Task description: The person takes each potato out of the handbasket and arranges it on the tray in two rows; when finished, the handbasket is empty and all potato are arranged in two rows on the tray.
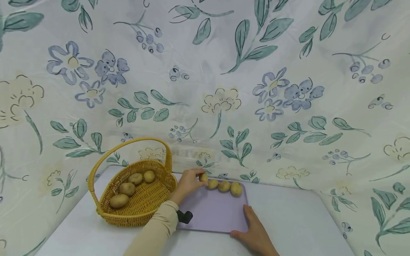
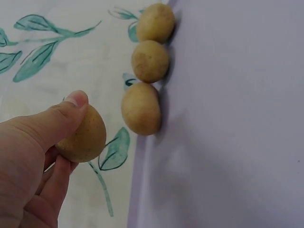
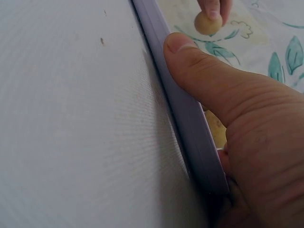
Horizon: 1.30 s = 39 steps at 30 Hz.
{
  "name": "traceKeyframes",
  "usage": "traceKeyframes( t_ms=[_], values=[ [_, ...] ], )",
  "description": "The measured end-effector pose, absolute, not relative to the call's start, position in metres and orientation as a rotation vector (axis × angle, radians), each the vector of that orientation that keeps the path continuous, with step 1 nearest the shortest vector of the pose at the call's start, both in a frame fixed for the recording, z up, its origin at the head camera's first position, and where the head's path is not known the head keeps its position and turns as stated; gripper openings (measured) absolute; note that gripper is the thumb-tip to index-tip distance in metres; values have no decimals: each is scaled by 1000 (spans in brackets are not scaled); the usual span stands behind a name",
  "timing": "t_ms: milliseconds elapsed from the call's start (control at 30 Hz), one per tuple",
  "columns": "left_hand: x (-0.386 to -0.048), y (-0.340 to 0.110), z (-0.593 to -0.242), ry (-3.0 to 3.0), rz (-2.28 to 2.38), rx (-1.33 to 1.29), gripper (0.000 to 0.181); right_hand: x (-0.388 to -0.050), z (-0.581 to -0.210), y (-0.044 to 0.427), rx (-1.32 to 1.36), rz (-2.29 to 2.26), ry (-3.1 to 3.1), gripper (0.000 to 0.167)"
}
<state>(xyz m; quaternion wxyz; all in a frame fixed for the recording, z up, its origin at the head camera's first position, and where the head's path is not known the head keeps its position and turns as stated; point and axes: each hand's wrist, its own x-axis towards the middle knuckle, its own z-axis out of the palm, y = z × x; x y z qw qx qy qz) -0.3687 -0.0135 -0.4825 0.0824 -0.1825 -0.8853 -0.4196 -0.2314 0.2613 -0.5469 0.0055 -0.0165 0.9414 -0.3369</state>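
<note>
My left hand (image 1: 189, 184) pinches a potato (image 2: 88, 137) between thumb and fingers above the far edge of a flat purple tray (image 1: 211, 213). To the right of it, three potatoes (image 2: 141, 109) lie in a row along that far edge, close together. My right hand (image 1: 256, 231) holds the tray's near right corner. Its thumb (image 3: 204, 66) presses on the near rim, while the fingers lie along the right side, partly hidden in the right wrist view.
Left of the tray stands a yellow wicker basket (image 1: 128, 221) with a tall arched handle (image 1: 128, 141). Several potatoes (image 1: 119, 201) rest along its left side. A white table (image 1: 288, 220) carries everything, and a floral curtain (image 1: 192, 89) hangs behind and at both sides.
</note>
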Motion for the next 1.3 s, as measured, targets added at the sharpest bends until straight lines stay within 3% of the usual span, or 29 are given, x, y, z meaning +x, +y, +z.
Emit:
traceKeyframes(
  t_ms=[1300],
  values=[
    [-375,-6,-527,-2564,-1186,-370,48,-230,-545,261,-70,-1060,2963,121]
  ],
)
